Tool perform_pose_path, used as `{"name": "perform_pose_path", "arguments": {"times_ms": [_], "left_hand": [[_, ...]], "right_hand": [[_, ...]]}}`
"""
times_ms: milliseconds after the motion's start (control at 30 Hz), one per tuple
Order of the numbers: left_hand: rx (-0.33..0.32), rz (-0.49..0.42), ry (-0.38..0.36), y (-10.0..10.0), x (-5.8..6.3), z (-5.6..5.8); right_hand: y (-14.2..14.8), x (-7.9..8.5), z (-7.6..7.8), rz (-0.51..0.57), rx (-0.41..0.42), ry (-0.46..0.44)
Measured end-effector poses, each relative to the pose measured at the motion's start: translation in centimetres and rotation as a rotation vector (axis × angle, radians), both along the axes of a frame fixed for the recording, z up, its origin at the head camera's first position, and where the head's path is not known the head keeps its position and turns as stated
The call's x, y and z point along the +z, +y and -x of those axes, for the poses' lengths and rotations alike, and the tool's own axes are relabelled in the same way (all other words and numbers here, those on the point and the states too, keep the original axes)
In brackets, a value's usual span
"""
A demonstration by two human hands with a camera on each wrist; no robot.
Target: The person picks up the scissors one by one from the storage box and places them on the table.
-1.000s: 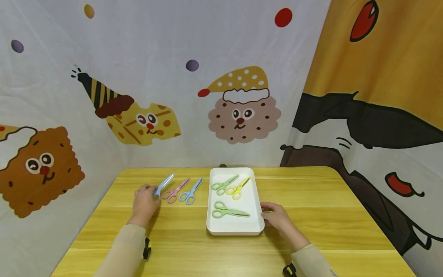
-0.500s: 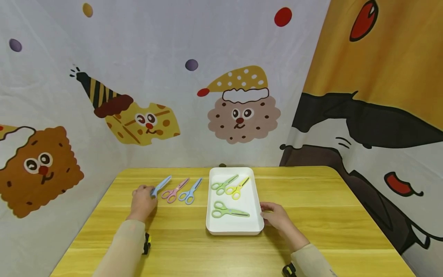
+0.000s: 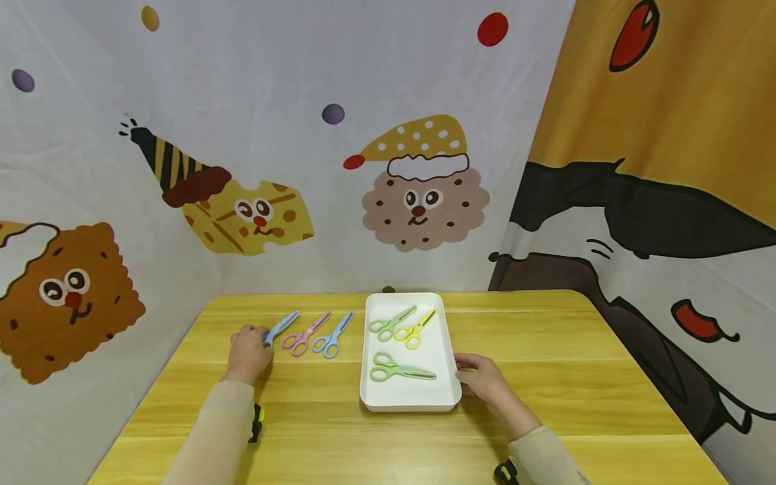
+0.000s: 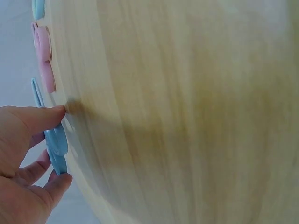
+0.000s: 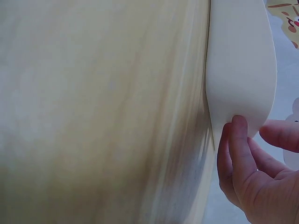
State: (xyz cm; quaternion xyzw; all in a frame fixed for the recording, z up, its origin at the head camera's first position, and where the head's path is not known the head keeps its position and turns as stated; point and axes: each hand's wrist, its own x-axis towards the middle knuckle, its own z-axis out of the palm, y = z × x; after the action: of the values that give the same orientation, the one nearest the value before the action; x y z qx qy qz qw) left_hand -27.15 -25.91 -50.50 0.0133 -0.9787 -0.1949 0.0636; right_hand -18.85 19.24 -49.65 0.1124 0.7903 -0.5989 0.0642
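Note:
Blue scissors [image 3: 281,325] lie at the left of the table, their blades pointing away to the right. My left hand [image 3: 248,353] holds them by the handles, thumb on one side and fingers on the other; the handles [image 4: 58,140] show between them in the left wrist view. Beside them are pink scissors [image 3: 307,334] and a second blue pair [image 3: 334,335]. My right hand [image 3: 485,378] grips the right side of a white tray [image 3: 412,399], fingertips on its outer wall and thumb at the rim. Inside lie two green scissors [image 3: 402,368] and one yellow pair [image 3: 415,329].
The wooden table [image 3: 545,350] extends to both sides of the tray and toward me. Right behind its far edge hangs a white cloth [image 3: 273,81] printed with cartoon food. Straps with small devices [image 3: 257,423] sit on both wrists.
My left hand has moved slightly left with the blue scissors, and their blades have come down lower toward the table. The right hand and tray have stayed in place.

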Motion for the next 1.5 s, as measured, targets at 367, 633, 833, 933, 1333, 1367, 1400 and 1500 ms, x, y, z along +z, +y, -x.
{"name": "perform_pose_path", "arguments": {"times_ms": [367,633,833,933,1333,1367,1400,1500], "left_hand": [[-0.014,-0.027,-0.018,0.06,0.02,0.48],[-0.023,-0.045,-0.038,-0.09,-0.21,0.72],[-0.039,-0.039,-0.047,-0.1,0.0,0.6],[-0.043,-0.032,-0.044,-0.07,0.06,0.57],[-0.056,-0.043,-0.1,-0.26,0.21,0.68],[-0.059,-0.041,-0.106,-0.29,0.22,0.7],[-0.062,-0.039,-0.111,-0.32,0.24,0.72],[-0.069,-0.034,-0.125,-0.41,0.19,0.8]], "right_hand": [[-0.03,0.04,0.07,-0.008,0.002,0.0],[0.0,-0.03,0.07,-0.008,0.002,-0.001],[-0.03,0.07,0.01,-0.009,0.003,-0.001],[-0.04,0.12,0.02,-0.009,0.001,-0.006],[0.0,-0.12,0.16,-0.01,-0.001,-0.004],[0.0,-0.1,0.16,-0.01,-0.001,-0.003],[0.01,-0.08,0.13,-0.012,-0.002,-0.003],[0.01,-0.06,0.12,-0.012,-0.002,-0.001]]}}
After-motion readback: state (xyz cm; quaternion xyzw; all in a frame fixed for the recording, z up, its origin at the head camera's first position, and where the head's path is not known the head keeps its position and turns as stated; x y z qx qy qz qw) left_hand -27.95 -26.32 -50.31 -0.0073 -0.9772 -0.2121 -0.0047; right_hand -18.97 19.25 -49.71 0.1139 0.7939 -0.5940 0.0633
